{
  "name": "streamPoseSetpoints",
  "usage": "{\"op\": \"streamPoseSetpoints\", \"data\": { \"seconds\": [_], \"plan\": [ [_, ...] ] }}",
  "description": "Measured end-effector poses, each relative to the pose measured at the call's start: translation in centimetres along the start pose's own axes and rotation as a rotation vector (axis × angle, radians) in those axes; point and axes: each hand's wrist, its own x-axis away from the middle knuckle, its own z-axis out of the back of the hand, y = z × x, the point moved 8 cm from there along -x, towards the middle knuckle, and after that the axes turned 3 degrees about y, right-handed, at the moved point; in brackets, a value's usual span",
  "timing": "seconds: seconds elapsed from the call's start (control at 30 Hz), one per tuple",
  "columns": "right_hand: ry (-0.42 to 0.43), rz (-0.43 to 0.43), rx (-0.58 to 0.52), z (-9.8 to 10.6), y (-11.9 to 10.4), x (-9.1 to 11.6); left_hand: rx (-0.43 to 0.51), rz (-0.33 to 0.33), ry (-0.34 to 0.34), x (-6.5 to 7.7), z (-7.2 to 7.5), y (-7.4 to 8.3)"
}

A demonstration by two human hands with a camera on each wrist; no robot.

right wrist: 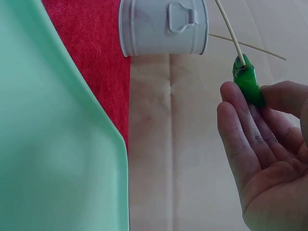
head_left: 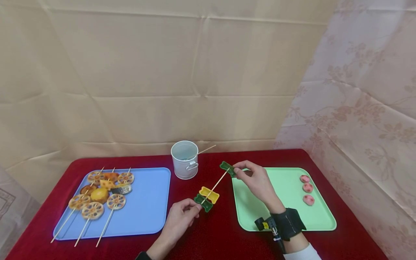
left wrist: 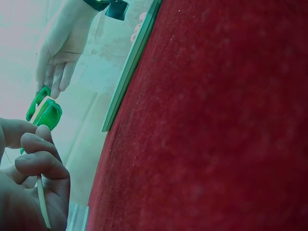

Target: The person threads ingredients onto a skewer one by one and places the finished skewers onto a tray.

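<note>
Between the two hands a thin wooden skewer [head_left: 219,180] slants up to the right. My left hand [head_left: 180,219] grips its lower part, and in the left wrist view the bare stick [left wrist: 42,202] runs out below the curled fingers. Just above that hand, a green pepper piece [head_left: 203,203] and a yellow pepper piece [head_left: 209,195] are threaded side by side. At the upper end my right hand [head_left: 256,182] pinches another green pepper piece [right wrist: 249,83] between thumb and fingers. The stick's tip meets this piece; whether it passes right through cannot be told.
A blue tray [head_left: 147,206] on the left bears several skewers with lotus root slices [head_left: 92,210] and other food pieces. On the right, a green tray [head_left: 248,213] carries three pink pieces [head_left: 307,187]. A white bucket [head_left: 185,166] behind holds a wooden stick [head_left: 207,148].
</note>
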Motion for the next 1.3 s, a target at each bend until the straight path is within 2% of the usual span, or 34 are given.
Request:
{"op": "streamPoseSetpoints", "data": {
  "seconds": [0.77,1.0,1.3],
  "plan": [
    [-0.065,0.042,-0.027,-1.6,-0.7,0.6,0.017,-0.001,0.013,0.0,0.0,0.1],
    [-0.081,0.056,0.001,-2.3,-0.9,0.8,0.023,0.005,0.021,-0.1,0.1,0.1],
    [-0.166,0.058,-0.036,-3.9,-1.0,1.3,0.025,0.004,0.034,0.0,0.3,0.1]
  ]
}}
